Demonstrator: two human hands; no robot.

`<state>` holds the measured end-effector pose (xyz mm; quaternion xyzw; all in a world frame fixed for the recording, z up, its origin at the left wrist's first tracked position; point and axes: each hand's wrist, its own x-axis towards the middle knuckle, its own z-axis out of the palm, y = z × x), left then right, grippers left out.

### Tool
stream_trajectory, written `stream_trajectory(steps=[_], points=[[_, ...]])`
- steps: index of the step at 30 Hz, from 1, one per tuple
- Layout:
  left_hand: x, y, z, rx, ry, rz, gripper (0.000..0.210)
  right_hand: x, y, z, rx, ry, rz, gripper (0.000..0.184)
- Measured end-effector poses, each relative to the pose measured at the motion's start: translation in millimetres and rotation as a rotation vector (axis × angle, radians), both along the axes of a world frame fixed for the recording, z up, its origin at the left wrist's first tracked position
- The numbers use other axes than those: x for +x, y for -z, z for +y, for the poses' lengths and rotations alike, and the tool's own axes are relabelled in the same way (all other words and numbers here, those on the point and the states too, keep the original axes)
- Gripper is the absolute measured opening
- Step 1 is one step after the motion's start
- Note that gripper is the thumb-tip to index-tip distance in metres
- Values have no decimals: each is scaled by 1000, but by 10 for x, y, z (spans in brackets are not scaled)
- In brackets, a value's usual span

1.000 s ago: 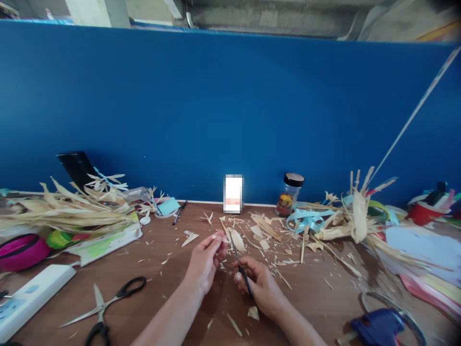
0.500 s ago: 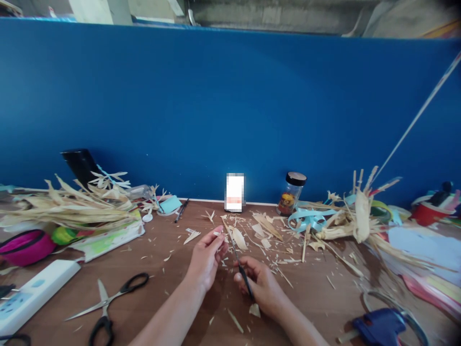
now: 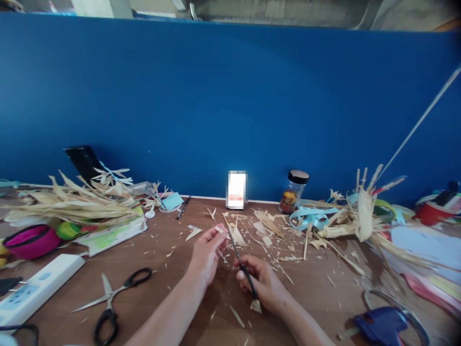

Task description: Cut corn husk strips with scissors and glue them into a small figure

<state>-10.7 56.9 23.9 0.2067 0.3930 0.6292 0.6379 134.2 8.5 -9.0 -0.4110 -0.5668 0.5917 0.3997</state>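
Dry husk strip (image 3: 220, 229) sits pinched in the left hand (image 3: 206, 254) at the middle of the table, so the right hand (image 3: 264, 283), gripping small scissors (image 3: 242, 262), should snip slowly, close to the fingers.

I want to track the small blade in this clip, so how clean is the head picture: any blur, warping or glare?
Head view: sharp at the centre, where the left hand pinches a husk strip and the right hand holds small scissors; soft, smeared edges near the blue glue gun; the wall's top line bows from lens distortion; lighting even, shadows faint, no glare; a white rectangle is pixelated.
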Motion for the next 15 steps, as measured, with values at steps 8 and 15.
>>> stream_trajectory(steps=[8,15], points=[[-4,-22,-10,-19,20,28,25,15,-31,1,-35,-16,-1,35],[-14,6,-8,26,27,33,24,11,-38,-1,-52,9,-6,36]])
